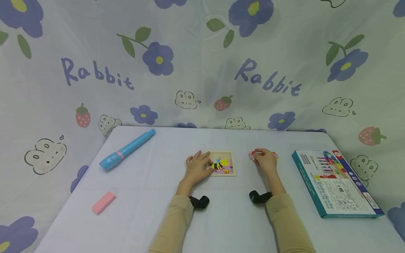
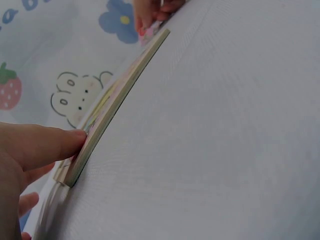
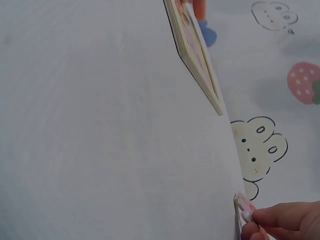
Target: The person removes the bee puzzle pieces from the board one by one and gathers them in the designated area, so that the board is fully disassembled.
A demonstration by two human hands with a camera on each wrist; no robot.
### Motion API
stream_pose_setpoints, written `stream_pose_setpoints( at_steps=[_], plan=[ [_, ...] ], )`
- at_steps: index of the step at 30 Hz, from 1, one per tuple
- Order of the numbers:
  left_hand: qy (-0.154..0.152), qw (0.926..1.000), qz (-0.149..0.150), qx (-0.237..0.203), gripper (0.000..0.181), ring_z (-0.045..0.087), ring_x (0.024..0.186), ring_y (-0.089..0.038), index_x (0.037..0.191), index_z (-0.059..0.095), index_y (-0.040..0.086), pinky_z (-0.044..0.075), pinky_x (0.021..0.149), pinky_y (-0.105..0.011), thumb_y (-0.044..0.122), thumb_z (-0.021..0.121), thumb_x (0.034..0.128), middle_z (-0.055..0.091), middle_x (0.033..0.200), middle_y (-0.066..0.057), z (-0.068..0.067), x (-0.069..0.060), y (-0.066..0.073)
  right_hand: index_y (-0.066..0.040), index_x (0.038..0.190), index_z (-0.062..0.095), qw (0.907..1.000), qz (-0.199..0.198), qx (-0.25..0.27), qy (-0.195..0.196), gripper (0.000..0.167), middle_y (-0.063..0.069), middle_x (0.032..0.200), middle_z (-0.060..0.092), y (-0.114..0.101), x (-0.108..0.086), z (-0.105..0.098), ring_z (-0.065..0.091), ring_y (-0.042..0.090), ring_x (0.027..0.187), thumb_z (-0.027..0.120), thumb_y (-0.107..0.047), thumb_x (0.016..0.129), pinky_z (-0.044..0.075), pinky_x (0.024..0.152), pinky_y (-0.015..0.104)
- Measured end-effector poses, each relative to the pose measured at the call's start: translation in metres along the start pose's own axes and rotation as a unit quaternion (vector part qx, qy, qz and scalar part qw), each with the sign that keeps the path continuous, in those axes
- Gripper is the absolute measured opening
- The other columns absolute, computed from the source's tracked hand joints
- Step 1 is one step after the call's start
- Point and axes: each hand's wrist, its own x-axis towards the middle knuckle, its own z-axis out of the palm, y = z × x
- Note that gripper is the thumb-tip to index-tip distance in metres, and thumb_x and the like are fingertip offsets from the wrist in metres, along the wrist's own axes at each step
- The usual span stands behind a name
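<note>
A small wooden puzzle board [image 1: 234, 168] with a bee picture lies flat near the middle of the table. Over its left side rests my left hand [image 1: 197, 169], fingers spread, with a fingertip touching the frame in the left wrist view. To the right of the board, my right hand [image 1: 267, 163] pinches a pink puzzle piece [image 3: 244, 206] between thumb and fingers, low at the table. More pink and red [image 1: 276, 155] shows past that hand's far side; whether it is the same piece or another, I cannot tell.
A teal-edged flat box [image 1: 338, 186] lies at the table's right. At the far left is a blue flashlight-shaped object [image 1: 128, 150]; nearer on that side lies a pink block [image 1: 104, 202]. A printed curtain [image 1: 202, 63] hangs behind the white table [image 1: 227, 218].
</note>
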Motion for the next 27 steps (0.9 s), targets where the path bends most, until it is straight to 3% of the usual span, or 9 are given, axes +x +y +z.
stream_pose_setpoints(
  at_steps=[14, 22, 27],
  plan=[
    [0.0, 1.0, 0.002, 0.001, 0.018, 0.025, 0.136, -0.03, 0.095, 0.061, 0.02, 0.012, 0.102, -0.057, 0.034, 0.063, 0.0834, 0.043, 0.142, -0.002, -0.0001, 0.0001, 0.0, 0.004, 0.114, 0.061, 0.9986, -0.014, -0.049, 0.015, 0.033, 0.018, 0.088, 0.065, -0.0005, 0.0011, -0.0005, 0.049, 0.002, 0.053, 0.059, -0.009, 0.084, 0.039, 0.051, 0.019],
    [0.002, 1.0, 0.002, 0.0, 0.019, 0.026, 0.136, -0.031, 0.096, 0.061, 0.02, 0.013, 0.101, -0.057, 0.032, 0.064, 0.0828, 0.045, 0.14, -0.004, 0.0004, 0.0001, 0.0006, 0.003, 0.114, 0.061, 0.9989, -0.024, -0.039, 0.013, 0.033, 0.018, 0.088, 0.064, 0.0005, -0.0005, -0.0015, 0.05, 0.004, 0.054, 0.059, -0.006, 0.083, 0.04, 0.05, 0.019],
    [-0.002, 1.0, 0.003, -0.003, 0.024, 0.025, 0.136, -0.031, 0.106, 0.062, 0.022, 0.012, 0.101, -0.057, 0.031, 0.063, 0.0836, 0.044, 0.14, -0.004, -0.0004, 0.0002, 0.0016, 0.001, 0.113, 0.062, 0.9983, -0.043, -0.039, 0.004, 0.031, 0.013, 0.085, 0.06, -0.003, -0.0026, 0.0035, 0.048, 0.009, 0.06, 0.061, -0.007, 0.083, 0.04, 0.053, 0.021]
  ],
)
